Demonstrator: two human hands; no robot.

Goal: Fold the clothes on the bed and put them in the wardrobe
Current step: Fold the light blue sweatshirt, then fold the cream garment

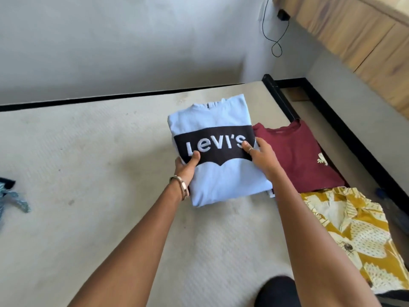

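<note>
A folded light-blue sweatshirt (221, 180) with a black band and white lettering lies on the cream mattress (88, 173). My left hand (187, 166) grips its left edge, thumb on top and fingers hidden under the cloth. My right hand (260, 155) grips its right edge, thumb on the black band. A folded maroon T-shirt (303, 156) lies just right of the sweatshirt. In front of the maroon T-shirt, a folded yellow patterned shirt (358, 235) lies near the mattress's right edge.
A crumpled blue-green garment (11, 196) lies at the far left of the mattress. A black bed frame (327, 111) runs along the right side. Wooden furniture (365, 41) stands at the upper right, and a black cable (276, 41) hangs down the white wall.
</note>
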